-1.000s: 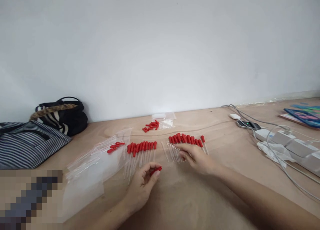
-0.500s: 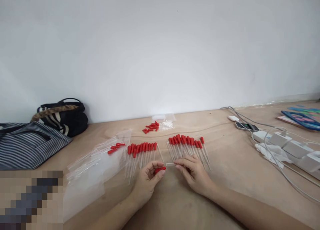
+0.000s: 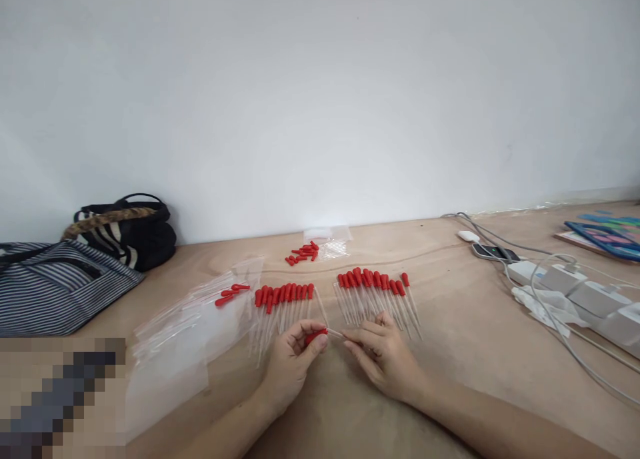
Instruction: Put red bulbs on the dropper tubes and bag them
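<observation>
I am watching for the thin clear tube (image 3: pixel 335 333) slipping or cracking: pushing it crooked, or gripping it too far from the red bulb (image 3: pixel 315 338), would be the likely cause. My left hand (image 3: pixel 291 364) is curling around the bulb, and my right hand (image 3: pixel 384 356) is pinching the tube narrowly (whether its end is sitting inside the bulb, I cannot tell). The tube is bridging the gap between left and right hands, with red-topped tubes (image 3: pixel 287 292) lying on the far side.
</observation>
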`<act>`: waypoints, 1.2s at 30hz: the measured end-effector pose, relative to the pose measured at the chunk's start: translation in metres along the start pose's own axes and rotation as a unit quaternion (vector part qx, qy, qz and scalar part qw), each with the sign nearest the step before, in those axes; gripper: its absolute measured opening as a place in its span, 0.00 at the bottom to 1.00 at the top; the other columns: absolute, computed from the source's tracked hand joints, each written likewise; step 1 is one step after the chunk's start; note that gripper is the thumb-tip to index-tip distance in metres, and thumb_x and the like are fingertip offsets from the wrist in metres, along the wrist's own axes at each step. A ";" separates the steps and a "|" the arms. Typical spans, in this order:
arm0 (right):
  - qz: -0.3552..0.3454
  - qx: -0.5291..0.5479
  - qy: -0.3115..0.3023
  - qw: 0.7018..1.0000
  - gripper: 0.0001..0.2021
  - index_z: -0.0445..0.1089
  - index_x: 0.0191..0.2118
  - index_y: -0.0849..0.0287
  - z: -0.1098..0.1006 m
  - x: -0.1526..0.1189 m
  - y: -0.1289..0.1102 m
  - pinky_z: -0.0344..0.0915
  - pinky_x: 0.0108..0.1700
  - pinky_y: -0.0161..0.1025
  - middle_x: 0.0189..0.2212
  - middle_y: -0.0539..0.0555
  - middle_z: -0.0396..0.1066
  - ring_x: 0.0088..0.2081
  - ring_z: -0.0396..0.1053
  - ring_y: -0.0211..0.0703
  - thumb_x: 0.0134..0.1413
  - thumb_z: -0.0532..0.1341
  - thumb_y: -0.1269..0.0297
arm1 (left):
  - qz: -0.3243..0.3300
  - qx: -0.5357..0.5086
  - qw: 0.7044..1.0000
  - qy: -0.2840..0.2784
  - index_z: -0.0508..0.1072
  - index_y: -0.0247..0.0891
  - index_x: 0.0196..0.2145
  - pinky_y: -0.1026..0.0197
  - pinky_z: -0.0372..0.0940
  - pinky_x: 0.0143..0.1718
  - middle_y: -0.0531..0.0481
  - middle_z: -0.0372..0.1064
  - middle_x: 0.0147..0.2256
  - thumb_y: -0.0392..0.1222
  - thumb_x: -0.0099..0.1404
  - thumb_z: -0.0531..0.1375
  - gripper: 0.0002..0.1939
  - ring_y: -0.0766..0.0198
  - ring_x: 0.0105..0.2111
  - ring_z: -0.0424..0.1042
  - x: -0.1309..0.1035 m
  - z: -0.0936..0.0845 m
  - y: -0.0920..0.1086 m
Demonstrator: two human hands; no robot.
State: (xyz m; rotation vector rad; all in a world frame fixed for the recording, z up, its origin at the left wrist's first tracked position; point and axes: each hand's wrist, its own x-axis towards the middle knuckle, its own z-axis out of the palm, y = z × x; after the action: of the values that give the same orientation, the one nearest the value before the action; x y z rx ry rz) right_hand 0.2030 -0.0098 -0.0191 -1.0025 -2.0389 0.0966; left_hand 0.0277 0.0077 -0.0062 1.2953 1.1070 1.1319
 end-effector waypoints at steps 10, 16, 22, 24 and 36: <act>-0.117 -0.004 0.002 0.993 0.09 0.68 0.34 0.62 -0.003 -0.001 0.003 0.50 0.35 0.38 0.18 0.47 0.63 0.21 0.56 0.33 0.53 0.51 0.73 | 0.015 0.053 0.998 0.015 0.75 0.37 0.26 0.64 0.67 0.28 0.50 0.73 0.23 0.46 0.43 0.66 0.13 0.64 0.24 0.70 -0.004 -0.003 -0.006; -0.179 -0.031 -0.022 0.983 0.10 0.67 0.38 0.62 -0.014 0.006 0.011 0.48 0.35 0.39 0.18 0.47 0.64 0.19 0.54 0.32 0.53 0.51 0.72 | 0.018 0.060 0.998 -0.012 0.76 0.38 0.26 0.65 0.67 0.27 0.51 0.74 0.23 0.44 0.44 0.65 0.10 0.64 0.24 0.71 -0.007 -0.003 -0.005; -0.168 -0.050 -0.018 0.984 0.10 0.68 0.37 0.60 -0.017 0.012 0.013 0.45 0.33 0.39 0.20 0.48 0.65 0.22 0.58 0.34 0.54 0.50 0.71 | 0.057 0.062 0.996 -0.037 0.77 0.39 0.24 0.68 0.65 0.25 0.53 0.72 0.21 0.39 0.46 0.64 0.05 0.68 0.22 0.68 -0.008 -0.002 -0.006; -0.158 -0.042 -0.027 0.986 0.10 0.68 0.37 0.60 -0.016 0.012 0.012 0.45 0.33 0.39 0.21 0.48 0.65 0.22 0.58 0.34 0.54 0.50 0.71 | 0.071 0.065 0.994 -0.042 0.76 0.39 0.24 0.67 0.65 0.24 0.53 0.71 0.20 0.39 0.46 0.63 0.04 0.68 0.22 0.68 -0.009 -0.002 -0.005; -0.054 0.007 -0.062 0.997 0.10 0.67 0.34 0.59 -0.009 0.011 0.010 0.47 0.33 0.37 0.23 0.50 0.67 0.24 0.60 0.34 0.57 0.49 0.69 | -0.020 0.029 0.999 -0.020 0.71 0.37 0.36 0.63 0.67 0.30 0.54 0.71 0.23 0.38 0.42 0.66 0.19 0.65 0.25 0.70 -0.006 0.002 0.001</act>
State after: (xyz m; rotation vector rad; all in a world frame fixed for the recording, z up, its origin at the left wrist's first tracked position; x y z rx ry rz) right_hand 0.2116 0.0018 -0.0099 -0.8960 -2.1980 0.1186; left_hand 0.0292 0.0010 -0.0051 1.3303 1.1386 1.0473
